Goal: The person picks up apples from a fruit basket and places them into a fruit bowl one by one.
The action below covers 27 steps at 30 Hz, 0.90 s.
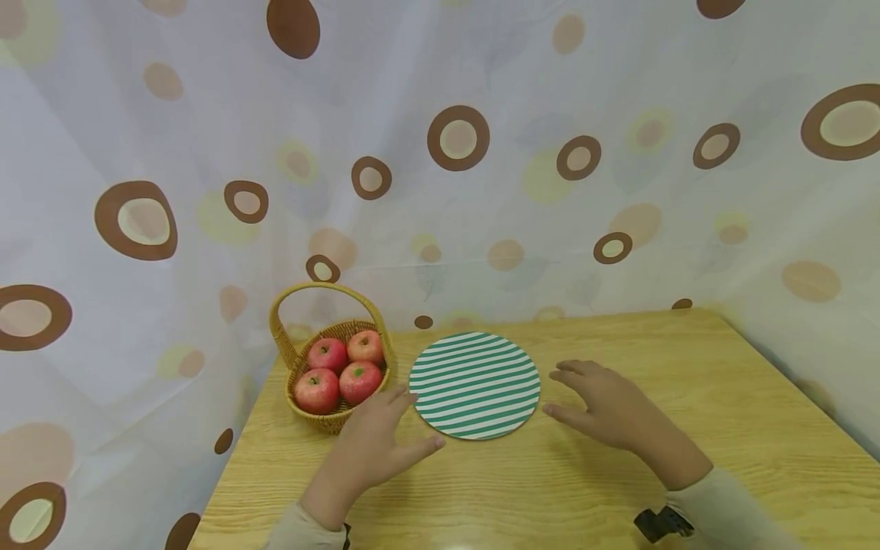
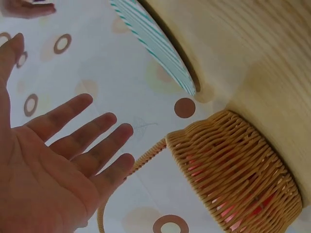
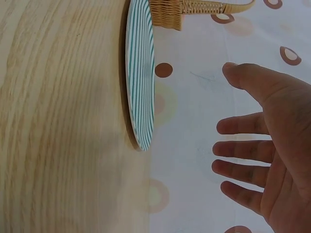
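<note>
A round mat (image 1: 474, 386) with green and white stripes lies flat on the wooden table. To its left stands a wicker basket (image 2: 233, 170) with a tall arched handle, holding several red apples (image 1: 317, 390). My left hand (image 1: 374, 447) hovers between basket and mat, thumb spread; its fingers are extended in the left wrist view, and it holds nothing. On the mat's right side, my right hand (image 1: 608, 405) is held above the table with fingers spread and nothing in them, as the right wrist view (image 3: 272, 145) also shows.
The wooden table (image 1: 687, 382) reaches back to a white curtain (image 1: 522, 76) patterned with brown and beige ovals, which also hangs at both sides. The basket's handle (image 1: 323, 286) rises above the apples near the table's left edge.
</note>
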Each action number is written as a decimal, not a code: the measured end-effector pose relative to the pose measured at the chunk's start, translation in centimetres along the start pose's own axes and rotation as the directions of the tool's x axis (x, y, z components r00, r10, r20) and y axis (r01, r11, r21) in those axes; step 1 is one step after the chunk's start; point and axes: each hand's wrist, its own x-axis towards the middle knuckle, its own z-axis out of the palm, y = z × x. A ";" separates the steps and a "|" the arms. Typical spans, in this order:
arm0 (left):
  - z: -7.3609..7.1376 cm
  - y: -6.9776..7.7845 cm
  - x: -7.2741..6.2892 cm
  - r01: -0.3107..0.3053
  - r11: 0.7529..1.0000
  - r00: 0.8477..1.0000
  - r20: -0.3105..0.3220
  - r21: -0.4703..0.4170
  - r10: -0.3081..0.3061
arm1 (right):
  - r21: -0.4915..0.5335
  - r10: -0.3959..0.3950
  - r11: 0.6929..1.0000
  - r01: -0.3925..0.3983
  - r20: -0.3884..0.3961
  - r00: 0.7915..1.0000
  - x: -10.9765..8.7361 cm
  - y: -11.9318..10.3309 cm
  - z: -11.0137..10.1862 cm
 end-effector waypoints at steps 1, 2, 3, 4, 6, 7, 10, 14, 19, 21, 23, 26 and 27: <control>0.1 0.1 0.0 0.000 1.000 1.000 0.014 -0.014 0.000 | 0.003 -0.001 1.000 0.001 0.000 1.000 0.0 0.0 0.1; 0.3 0.1 0.0 -0.001 1.000 1.000 0.026 -0.025 0.002 | 0.003 -0.003 1.000 0.003 0.001 1.000 0.1 -0.1 0.3; 0.4 0.1 0.0 -0.002 0.999 0.999 0.032 -0.032 0.003 | 0.003 -0.005 1.000 0.005 -0.001 1.000 0.1 -0.1 0.4; 0.6 0.1 0.0 -0.002 0.999 0.999 0.039 -0.039 0.003 | 0.004 -0.007 1.000 0.007 -0.003 1.000 0.2 -0.2 0.6; 0.8 0.2 0.1 -0.001 0.999 0.999 0.046 -0.044 0.003 | 0.005 -0.013 1.000 0.013 -0.011 1.000 0.2 -0.3 0.8; 1.0 0.2 0.1 0.000 0.999 0.999 0.050 -0.045 0.002 | 0.006 -0.015 1.000 0.016 -0.013 1.000 0.3 -0.3 0.9; 1.3 0.1 0.3 -0.006 1.000 0.999 0.052 -0.031 0.007 | 0.009 -0.020 1.000 0.020 -0.015 1.000 0.5 -0.5 1.3; 1.7 0.2 0.8 -0.020 1.000 0.998 0.060 -0.019 0.021 | 0.022 -0.028 0.999 0.029 -0.010 1.000 0.9 -0.7 1.9; 2.2 0.4 1.2 -0.021 0.999 0.996 0.090 -0.036 0.024 | 0.060 -0.032 0.998 0.031 0.010 0.999 1.3 -0.8 2.8; 2.4 0.5 1.4 -0.026 0.999 0.995 0.096 -0.043 0.030 | 0.066 -0.031 0.997 0.030 0.018 0.999 1.4 -0.8 3.2; 2.7 0.5 1.6 -0.035 0.998 0.994 0.097 -0.043 0.039 | 0.068 -0.038 0.997 0.037 0.021 0.999 1.6 -0.8 3.5; 3.2 0.6 2.0 -0.053 0.997 0.994 0.095 -0.049 0.057 | 0.074 -0.056 0.996 0.055 0.016 0.998 1.9 -0.9 3.8; 3.4 0.6 2.1 -0.060 0.997 0.994 0.092 -0.049 0.065 | 0.079 -0.059 0.995 0.058 0.017 0.998 2.0 -1.0 3.9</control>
